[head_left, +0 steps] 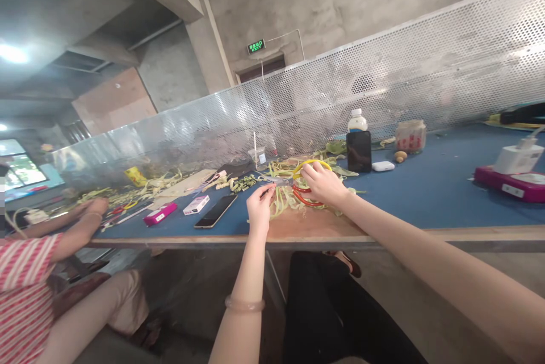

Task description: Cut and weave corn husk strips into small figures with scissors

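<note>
My right hand (320, 182) is closed around scissors (303, 199) with red and yellow loop handles, and their metal blades point left. Just left of the blades, my left hand (259, 205) has its fingers pinched together near the blade tips. A small dark bit shows at those fingertips, too small to name. Pale green, ribbon-like strips (281, 202) lie in a loose heap under and between both hands. Part of the heap is hidden by my right hand. Below it a brown board (306, 229) lies at the table's front edge.
On the blue table (409, 193) stand a phone (359, 151), a bottle (356, 120), a white case (382, 166) and a jar (411, 136). Left lie another phone (216, 212), a small box (196, 205) and a magenta block (160, 214). A co-worker's hands (96, 208) are farther left.
</note>
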`<state>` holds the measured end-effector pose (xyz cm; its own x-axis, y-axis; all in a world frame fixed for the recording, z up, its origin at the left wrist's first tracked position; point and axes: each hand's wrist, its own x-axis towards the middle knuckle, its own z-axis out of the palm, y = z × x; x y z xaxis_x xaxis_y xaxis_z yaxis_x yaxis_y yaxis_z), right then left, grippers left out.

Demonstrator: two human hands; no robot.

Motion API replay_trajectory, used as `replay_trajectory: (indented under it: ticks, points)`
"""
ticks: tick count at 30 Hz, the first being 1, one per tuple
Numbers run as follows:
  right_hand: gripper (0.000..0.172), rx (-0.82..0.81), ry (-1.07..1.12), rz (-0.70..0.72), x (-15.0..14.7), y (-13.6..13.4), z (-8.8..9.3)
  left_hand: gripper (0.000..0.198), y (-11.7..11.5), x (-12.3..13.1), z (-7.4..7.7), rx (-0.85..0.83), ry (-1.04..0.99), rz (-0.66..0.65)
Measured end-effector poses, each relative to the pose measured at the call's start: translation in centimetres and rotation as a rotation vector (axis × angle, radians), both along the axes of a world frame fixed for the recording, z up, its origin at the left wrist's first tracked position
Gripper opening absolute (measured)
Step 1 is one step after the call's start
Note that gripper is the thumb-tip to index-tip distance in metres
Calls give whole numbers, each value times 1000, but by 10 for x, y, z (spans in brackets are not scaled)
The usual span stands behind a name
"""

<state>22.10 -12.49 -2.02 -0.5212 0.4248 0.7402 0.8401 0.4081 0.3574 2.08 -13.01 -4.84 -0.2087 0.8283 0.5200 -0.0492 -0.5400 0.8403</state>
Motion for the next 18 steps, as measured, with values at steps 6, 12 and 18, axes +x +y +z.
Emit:
replay_trajectory:
  ticks: [6, 12, 18]
  points:
    - [36, 10, -15, -7, 0, 1, -1, 31, 0, 0, 0, -7, -17, -4]
    - [43, 22, -8, 8, 0, 0, 0, 30, 0, 1, 0, -4, -4, 1]
    - [39, 19, -13, -15, -1, 1, -1, 31, 2, 1, -1, -5, -21, -11]
